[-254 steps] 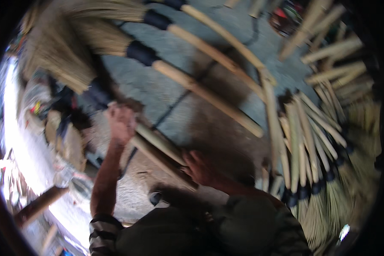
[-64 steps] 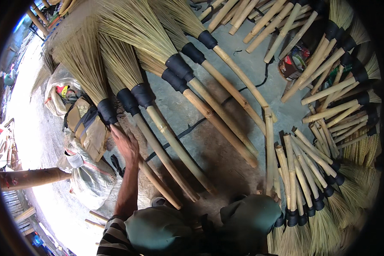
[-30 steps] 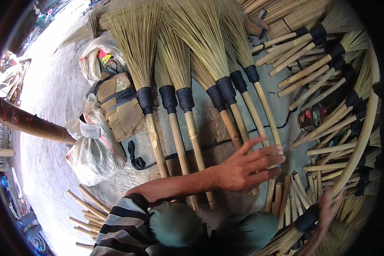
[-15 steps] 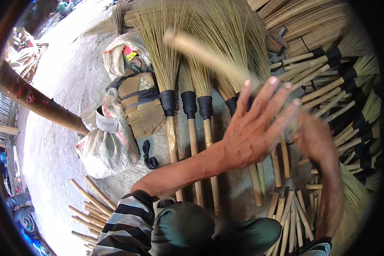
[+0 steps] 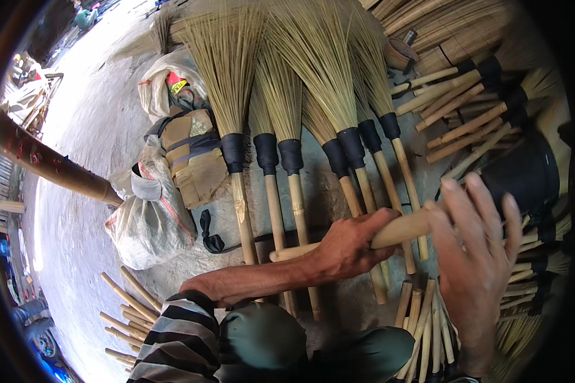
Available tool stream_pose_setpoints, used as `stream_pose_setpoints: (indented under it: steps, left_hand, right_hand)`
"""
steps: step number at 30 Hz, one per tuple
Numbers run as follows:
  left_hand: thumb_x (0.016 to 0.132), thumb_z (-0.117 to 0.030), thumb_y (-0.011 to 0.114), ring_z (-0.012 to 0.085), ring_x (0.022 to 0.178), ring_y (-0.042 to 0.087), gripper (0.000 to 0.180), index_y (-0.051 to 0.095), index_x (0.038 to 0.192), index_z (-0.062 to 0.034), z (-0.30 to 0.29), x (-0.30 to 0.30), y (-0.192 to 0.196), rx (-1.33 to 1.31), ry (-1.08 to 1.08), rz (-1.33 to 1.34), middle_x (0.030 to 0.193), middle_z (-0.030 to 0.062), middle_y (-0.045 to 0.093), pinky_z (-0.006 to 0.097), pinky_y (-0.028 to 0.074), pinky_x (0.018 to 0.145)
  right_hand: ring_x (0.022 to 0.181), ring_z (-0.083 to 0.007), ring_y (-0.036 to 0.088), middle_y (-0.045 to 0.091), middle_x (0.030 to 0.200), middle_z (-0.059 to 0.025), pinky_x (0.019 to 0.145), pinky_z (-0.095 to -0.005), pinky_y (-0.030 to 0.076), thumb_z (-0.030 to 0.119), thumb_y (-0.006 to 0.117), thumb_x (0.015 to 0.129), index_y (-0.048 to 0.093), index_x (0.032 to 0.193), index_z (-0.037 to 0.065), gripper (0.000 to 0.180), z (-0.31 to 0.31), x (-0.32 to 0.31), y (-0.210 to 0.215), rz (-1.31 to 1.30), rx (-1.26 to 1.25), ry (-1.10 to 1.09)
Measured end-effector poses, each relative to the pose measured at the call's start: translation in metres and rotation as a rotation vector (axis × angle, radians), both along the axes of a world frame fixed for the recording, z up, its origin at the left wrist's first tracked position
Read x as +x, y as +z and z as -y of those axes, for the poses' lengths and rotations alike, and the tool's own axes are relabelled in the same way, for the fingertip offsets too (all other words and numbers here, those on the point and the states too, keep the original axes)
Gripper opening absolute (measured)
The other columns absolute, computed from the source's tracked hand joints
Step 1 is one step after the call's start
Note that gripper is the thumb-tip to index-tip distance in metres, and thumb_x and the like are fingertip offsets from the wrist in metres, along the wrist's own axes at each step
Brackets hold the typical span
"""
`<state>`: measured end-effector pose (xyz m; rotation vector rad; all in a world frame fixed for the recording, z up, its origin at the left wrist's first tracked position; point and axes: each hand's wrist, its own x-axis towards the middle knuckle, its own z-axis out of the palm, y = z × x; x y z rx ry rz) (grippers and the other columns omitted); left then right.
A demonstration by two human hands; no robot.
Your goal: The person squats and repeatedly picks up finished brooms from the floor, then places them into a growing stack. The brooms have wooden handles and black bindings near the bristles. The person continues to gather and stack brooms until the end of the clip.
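Observation:
A grass broom (image 5: 402,230) lies across in front of me, its pale handle end pointing left and its wide black binding up at the right. My left hand (image 5: 358,246) is wrapped round the handle, fist closed. Beside the handle, near the binding, my right hand (image 5: 473,255) has its fingers stretched apart; it looks slightly blurred, and whether its palm touches the handle I cannot tell. The broom's bristles run out of view in the dark right rim. Several finished brooms (image 5: 236,153) lie side by side beyond, bristles away from me.
Many brooms (image 5: 473,124) are piled at the right. Bundles of loose handles stand at my left (image 5: 131,319) and right knee (image 5: 428,325). White sacks (image 5: 150,233), a strapped cardboard pad (image 5: 195,153) and a black strip (image 5: 209,233) lie left of the brooms. A thick bamboo pole (image 5: 57,159) slants in from the left.
The broom's handle end has swung from the upper middle down to the left. My left hand has closed round the handle; my right hand has come nearer with fingers spread.

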<state>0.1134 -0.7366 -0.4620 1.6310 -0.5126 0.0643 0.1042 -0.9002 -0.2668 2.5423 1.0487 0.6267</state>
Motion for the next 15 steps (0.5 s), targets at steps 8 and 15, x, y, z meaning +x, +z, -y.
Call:
stream_pose_setpoints:
  steps: [8, 15]
  left_hand:
    - [0.105, -0.015, 0.077, 0.0096, 0.064, 0.062, 0.039, 0.052, 0.135, -0.0066, -0.009, -0.02, -0.086, -0.385, 0.364, -0.211, 0.095, 0.0044, 0.067, 0.026, 0.052, 0.057]
    - [0.108, -0.023, 0.071, 0.013, 0.061, 0.062, 0.032, 0.052, 0.126, -0.0049, -0.04, -0.026, -0.162, -0.447, 0.639, -0.737, 0.084, 0.0031, 0.061, 0.028, 0.051, 0.052]
  right_hand:
    - [0.143, -0.0484, 0.054, 0.058, 0.154, -0.0251, 0.121, -0.059, 0.041, 0.0, 0.061, 0.1, 0.07, 0.14, -0.001, 0.041, 0.154, -0.064, -0.105, -0.427, 0.307, -0.571]
    - [0.146, -0.0466, 0.053, 0.054, 0.158, -0.0286, 0.118, -0.0507, 0.05, 0.016, 0.078, 0.093, 0.064, 0.148, 0.003, 0.058, 0.274, -0.222, -0.324, -0.948, 0.559, -1.092]
